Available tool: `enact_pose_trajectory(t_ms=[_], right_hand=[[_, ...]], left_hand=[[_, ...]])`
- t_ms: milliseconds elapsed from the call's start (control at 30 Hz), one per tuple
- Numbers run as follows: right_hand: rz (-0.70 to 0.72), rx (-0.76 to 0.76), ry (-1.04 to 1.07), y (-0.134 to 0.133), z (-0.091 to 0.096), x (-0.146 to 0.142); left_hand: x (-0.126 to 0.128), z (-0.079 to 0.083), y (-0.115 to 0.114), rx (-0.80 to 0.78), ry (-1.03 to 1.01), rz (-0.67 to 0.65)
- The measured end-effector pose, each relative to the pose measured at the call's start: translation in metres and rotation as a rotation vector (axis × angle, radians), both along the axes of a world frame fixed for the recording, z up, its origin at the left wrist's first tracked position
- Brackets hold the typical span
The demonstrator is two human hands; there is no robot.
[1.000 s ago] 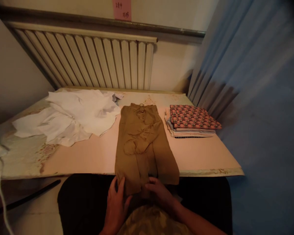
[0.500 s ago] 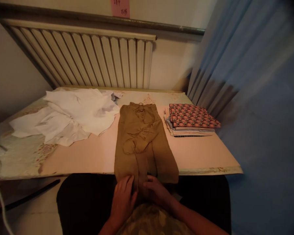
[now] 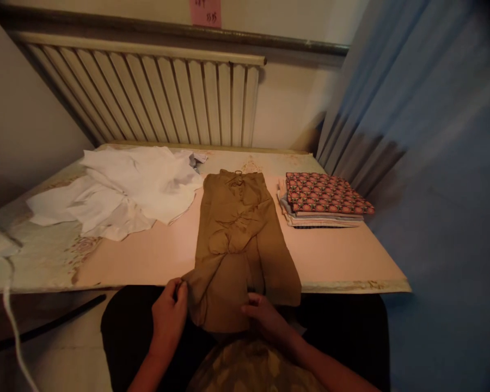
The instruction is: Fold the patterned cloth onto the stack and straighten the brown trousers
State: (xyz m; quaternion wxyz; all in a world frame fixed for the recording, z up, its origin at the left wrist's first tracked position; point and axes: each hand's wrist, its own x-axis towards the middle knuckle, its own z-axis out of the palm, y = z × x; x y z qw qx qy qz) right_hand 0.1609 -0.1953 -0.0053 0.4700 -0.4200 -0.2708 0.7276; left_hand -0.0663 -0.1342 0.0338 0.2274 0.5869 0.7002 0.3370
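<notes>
Head | left hand (image 3: 168, 313): grip pinching one brown garment (image 3: 239, 218) | right hand (image 3: 268, 321): grip unclear | one white heap (image 3: 142, 185), one stack (image 3: 326, 196)

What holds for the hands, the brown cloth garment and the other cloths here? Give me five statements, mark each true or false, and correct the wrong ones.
1. The left hand pinches an edge of the brown cloth garment. True.
2. Crumpled white fabric lies on the pink-topped table, left of the garment. True.
3. The garment lies wholly on the table. False: its near end reaches past the table's near edge.
4. A folded cloth stack topped with red-and-black patterned fabric lies right of the garment. True.
5. Both hands rest on that stack. False: the right hand, like the left, is at the garment's near end.
</notes>
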Motion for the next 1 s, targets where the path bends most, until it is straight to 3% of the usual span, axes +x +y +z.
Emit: enact_pose_trajectory(t_ms=[100,267,467,633,767,1000], right_hand=[[0.048,-0.001,-0.121,-0.001,-0.002,0.002],[0.089,-0.008,-0.218,-0.003,-0.008,0.007],[0.102,-0.015,-0.226,-0.004,-0.010,0.008],[0.097,-0.014,-0.210,-0.004,-0.008,0.007],[0.104,-0.026,-0.190,-0.004,-0.007,0.006],[0.114,-0.002,-0.230,-0.003,-0.006,0.013]], left_hand=[[-0.007,0.000,0.010,-0.022,0.010,0.079],[-0.009,-0.016,0.010,-0.092,-0.012,0.041],[-0.002,-0.035,-0.012,-0.036,-0.005,-0.039],[0.010,-0.065,-0.029,0.046,-0.066,-0.058],[0.023,-0.086,-0.032,-0.122,-0.225,0.054],[0.031,-0.090,-0.030,-0.348,-0.578,-0.053]])
